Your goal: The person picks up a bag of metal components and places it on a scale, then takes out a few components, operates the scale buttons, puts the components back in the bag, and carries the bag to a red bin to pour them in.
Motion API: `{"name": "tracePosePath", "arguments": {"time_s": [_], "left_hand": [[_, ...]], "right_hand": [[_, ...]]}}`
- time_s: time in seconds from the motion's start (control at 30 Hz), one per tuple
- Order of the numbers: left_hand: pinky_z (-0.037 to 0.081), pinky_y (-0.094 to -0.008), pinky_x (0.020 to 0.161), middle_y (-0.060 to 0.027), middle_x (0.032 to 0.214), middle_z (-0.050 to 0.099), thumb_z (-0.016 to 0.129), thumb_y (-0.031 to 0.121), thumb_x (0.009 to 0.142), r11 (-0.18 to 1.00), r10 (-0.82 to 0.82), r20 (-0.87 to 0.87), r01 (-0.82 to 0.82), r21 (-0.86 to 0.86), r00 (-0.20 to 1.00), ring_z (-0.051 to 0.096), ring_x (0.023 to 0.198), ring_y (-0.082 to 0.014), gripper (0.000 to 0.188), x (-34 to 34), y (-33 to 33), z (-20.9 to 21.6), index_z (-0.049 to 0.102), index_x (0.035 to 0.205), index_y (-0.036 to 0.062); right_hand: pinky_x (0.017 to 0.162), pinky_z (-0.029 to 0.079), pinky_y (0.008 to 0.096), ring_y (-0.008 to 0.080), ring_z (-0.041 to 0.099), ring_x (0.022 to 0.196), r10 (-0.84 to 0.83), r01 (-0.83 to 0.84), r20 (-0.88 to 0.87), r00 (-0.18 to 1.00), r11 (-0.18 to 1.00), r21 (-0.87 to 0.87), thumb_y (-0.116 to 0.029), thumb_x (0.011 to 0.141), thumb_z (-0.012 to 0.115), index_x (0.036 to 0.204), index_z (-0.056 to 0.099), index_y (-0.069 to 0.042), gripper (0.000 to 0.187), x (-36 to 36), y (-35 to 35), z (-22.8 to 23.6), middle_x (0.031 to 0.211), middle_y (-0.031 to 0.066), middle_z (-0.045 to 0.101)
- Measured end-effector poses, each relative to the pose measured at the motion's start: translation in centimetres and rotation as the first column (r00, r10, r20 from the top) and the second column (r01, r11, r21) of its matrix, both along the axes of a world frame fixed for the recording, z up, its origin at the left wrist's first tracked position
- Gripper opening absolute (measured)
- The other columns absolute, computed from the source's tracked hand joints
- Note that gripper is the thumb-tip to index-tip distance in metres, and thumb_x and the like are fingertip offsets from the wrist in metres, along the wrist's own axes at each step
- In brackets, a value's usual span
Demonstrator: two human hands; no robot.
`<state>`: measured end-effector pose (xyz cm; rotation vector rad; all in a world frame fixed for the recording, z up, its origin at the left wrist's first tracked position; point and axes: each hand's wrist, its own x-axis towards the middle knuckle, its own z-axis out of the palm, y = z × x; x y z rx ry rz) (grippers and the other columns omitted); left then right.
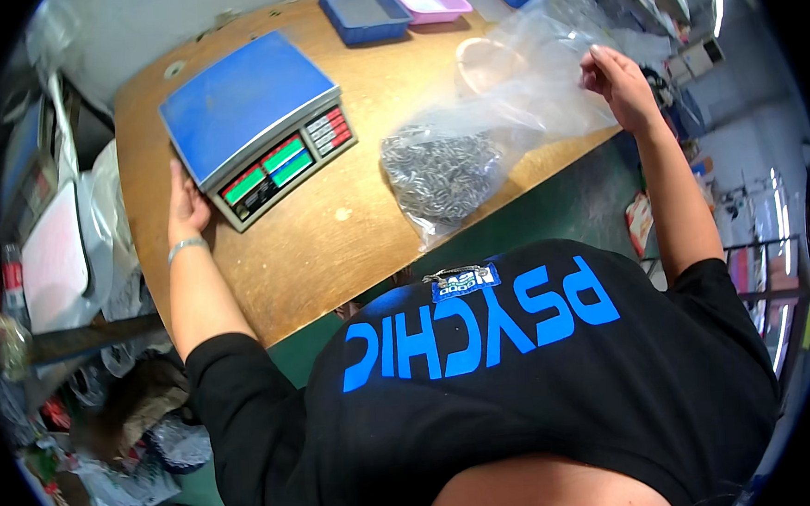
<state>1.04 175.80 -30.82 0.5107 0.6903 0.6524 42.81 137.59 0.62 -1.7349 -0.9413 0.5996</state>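
Head view: 1 clear plastic bag point(539, 96) lies on a wooden table point(331, 257), its metal pieces point(446, 172) left of and below the right hand point(619, 87), the closer of 2. Its long axis slants, the loose end pointing far right. Right fingers curl, any pinch impossible to tell; the left hand point(189, 203), thumb apart, borders the blue-topped scale point(248, 105).

Round rim point(460, 68) veiled by bag point(544, 105), scale readout point(286, 159) too small to read
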Motion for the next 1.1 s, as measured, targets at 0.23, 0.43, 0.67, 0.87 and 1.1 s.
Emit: {"name": "tracePosePath", "arguments": {"time_s": [0.23, 0.43, 0.67, 0.87, 1.1], "left_hand": [[0.042, -0.0304, 0.076, -0.0131, 0.100, 0.052, 0.052, 0.048, 0.075, 0.912, 0.408, -0.511, -0.359, 0.198, 0.757, 0.051, 0.087, -0.0192, 0.060, -1.8, -5.5, 4.2, 0.044, 0.111, 0.0002], [0.039, -0.0200, 0.044, -0.0025, 0.062, 0.052, 0.054, 0.021, 0.077, 0.943, -0.059, -0.513, 0.217, 0.252, 0.856, 0.046, 0.049, -0.0085, 0.016, 7.5, -19.1, 7.7, 0.052, 0.078, 0.0058], [0.046, -0.0201, 0.056, -0.0023, 0.081, 0.052, 0.052, 0.019, 0.081, 0.761, -0.574, -0.503, 0.647, -0.038, 0.646, 0.051, 0.062, -0.0083, 0.037, 17.7, -27.3, 7.2, 0.040, 0.113, 0.0025], [0.039, -0.0168, 0.052, -0.0012, 0.078, 0.052, 0.054, 0.019, 0.080, 0.836, -0.407, -0.584, 0.544, 0.072, 0.702, 0.046, 0.061, -0.0064, 0.032, 16.7, -27.7, 9.1, 0.048, 0.104, -0.0009], [0.039, -0.0175, 0.053, -0.0006, 0.076, 0.051, 0.054, 0.019, 0.079, 0.894, -0.286, -0.618, 0.436, 0.103, 0.732, 0.045, 0.060, -0.0058, 0.031, 13.1, -28.0, 9.7, 0.048, 0.102, -0.0014]], "right_hand": [[0.052, 0.044, 0.0256, 0.0105, 0.050, 0.062, -0.003, -0.038, -0.278, 0.960, 0.989, -0.140, -0.010, 0.079, 0.045, 0.083, 0.051, -0.004, 0.010, 4.9, 0.2, -0.3, 0.071, 0.0034, 0.050], [0.051, 0.043, 0.0270, 0.0146, 0.052, 0.062, 0.492, -0.405, -0.071, 0.868, 0.619, -0.673, -0.007, 0.076, 0.045, 0.095, 0.054, -0.001, 0.021, 4.8, 4.0, -1.0, 0.071, 0.0067, 0.054], [0.074, 0.040, 0.0316, 0.0158, 0.052, 0.088, 0.436, -0.537, -0.322, 0.841, 0.744, -0.397, -0.023, 0.078, 0.046, 0.098, 0.058, -0.013, 0.025, 8.2, 7.5, -15.2, 0.094, 0.0069, 0.057], [0.070, 0.041, 0.0323, 0.0191, 0.053, 0.081, 0.654, -0.542, 0.103, 0.750, 0.696, -0.472, -0.022, 0.075, 0.050, 0.095, 0.058, -0.009, 0.026, 7.6, 8.5, -21.9, 0.088, 0.0105, 0.058], [0.065, 0.043, 0.0331, 0.0229, 0.055, 0.073, 0.671, -0.517, 0.218, 0.709, 0.705, -0.486, -0.022, 0.071, 0.055, 0.093, 0.058, -0.003, 0.029, 8.2, 7.0, -25.6, 0.080, 0.0148, 0.059]]}}
